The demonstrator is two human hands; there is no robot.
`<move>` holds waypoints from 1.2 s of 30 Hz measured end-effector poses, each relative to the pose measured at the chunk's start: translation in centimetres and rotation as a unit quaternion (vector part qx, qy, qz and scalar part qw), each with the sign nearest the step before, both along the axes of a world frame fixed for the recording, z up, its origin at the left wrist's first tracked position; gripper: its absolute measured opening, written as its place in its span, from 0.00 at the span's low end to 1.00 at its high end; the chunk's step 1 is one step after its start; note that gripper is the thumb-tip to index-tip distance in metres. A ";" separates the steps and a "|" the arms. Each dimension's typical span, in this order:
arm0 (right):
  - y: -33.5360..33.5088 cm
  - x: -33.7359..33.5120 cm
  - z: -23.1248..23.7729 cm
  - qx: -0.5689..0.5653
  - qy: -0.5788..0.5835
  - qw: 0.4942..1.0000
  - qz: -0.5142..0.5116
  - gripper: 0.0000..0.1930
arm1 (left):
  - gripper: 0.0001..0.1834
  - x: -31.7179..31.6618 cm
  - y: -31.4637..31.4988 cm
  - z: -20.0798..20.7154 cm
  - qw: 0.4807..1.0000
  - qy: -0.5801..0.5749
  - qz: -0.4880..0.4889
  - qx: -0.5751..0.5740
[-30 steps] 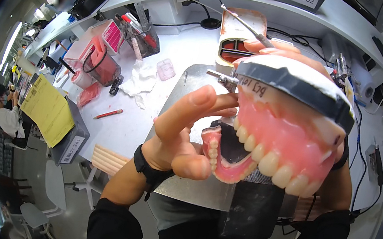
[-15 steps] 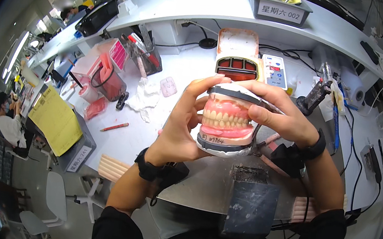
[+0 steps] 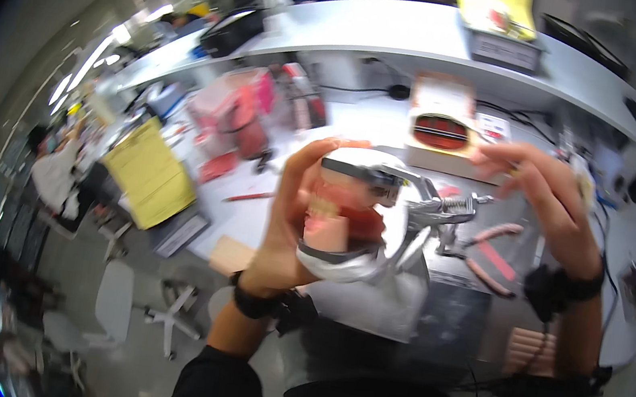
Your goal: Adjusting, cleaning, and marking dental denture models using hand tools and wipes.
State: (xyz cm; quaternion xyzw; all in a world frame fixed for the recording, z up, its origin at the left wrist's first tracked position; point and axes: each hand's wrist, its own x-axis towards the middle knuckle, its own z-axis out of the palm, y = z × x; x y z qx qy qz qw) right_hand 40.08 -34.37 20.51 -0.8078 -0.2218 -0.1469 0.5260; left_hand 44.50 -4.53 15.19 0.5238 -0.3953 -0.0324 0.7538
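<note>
Over the white workbench point(image 3: 353, 122), a dental articulator point(image 3: 414, 212) is held in the air, upper and lower casts mounted in it; the left hand point(image 3: 282, 222) grips it around its left side; the right hand point(image 3: 554, 195) hangs near its metal end, fingers loosely bent, blur hiding whether they pinch anything; pink-handled pliers point(image 3: 487, 281) lie to the right; the teeth point(image 3: 323, 206) already sit in pink base, so the piece looks well advanced; what is left, I cannot tell.

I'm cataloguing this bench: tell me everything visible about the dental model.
The dental model, motion-blurred, shows pinkish gums and pale teeth between dark-banded white bases, on a silvery, metal-looking frame with a spring. The left hand holds it roughly upright above the bench, frame toward the right.
</note>
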 end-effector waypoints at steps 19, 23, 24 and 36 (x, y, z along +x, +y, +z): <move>-1.9 2.0 -11.2 -0.362 -0.038 0.930 -0.040 0.15 | 0.41 -9.0 5.6 -7.1 0.977 0.168 0.092 -0.093; -2.8 1.2 -10.8 -0.381 0.013 0.924 -0.043 0.17 | 0.41 -7.3 5.4 -5.2 0.969 0.205 0.093 -0.097; -3.5 1.0 -10.9 -0.389 -0.003 0.920 -0.047 0.17 | 0.41 -7.3 5.7 -4.9 0.967 0.217 0.087 -0.097; -16.0 -5.2 -8.9 -0.260 -0.096 0.865 -0.418 0.04 | 0.40 0.1 1.1 0.4 0.931 0.356 0.018 -0.079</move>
